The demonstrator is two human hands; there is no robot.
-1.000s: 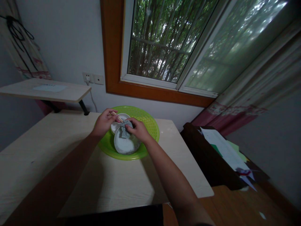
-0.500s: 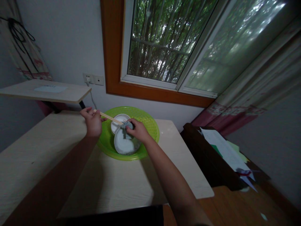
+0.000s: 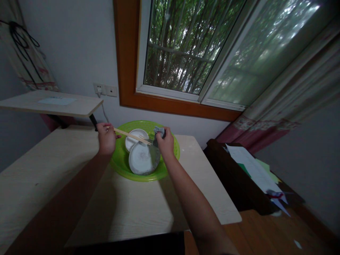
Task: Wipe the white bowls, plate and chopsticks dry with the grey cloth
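Note:
Wooden chopsticks (image 3: 132,135) are gripped at one end by my left hand (image 3: 106,140), at the left rim of a green plastic basin (image 3: 122,168). They slant over the basin toward the right. My right hand (image 3: 166,141) is closed around a bunched grey cloth (image 3: 159,131) near the chopsticks' far tips; whether cloth and sticks touch I cannot tell. Under the chopsticks, a larger white bowl (image 3: 143,159) lies tilted in the basin, with greyish marks on its inside. A smaller white bowl (image 3: 130,142) sits behind it, partly covered by the chopsticks.
The basin stands on a pale wooden table (image 3: 138,205). A raised shelf (image 3: 87,106) with a sheet of paper (image 3: 57,100) is at the left. Wall sockets (image 3: 105,90) and a window (image 3: 186,49) are behind. Papers (image 3: 252,166) lie on a dark piece of furniture at the right.
My right hand and the cloth have moved right along the chopsticks, off their middle to beyond the tips. The left hand has shifted slightly right, uncovering more of the larger bowl.

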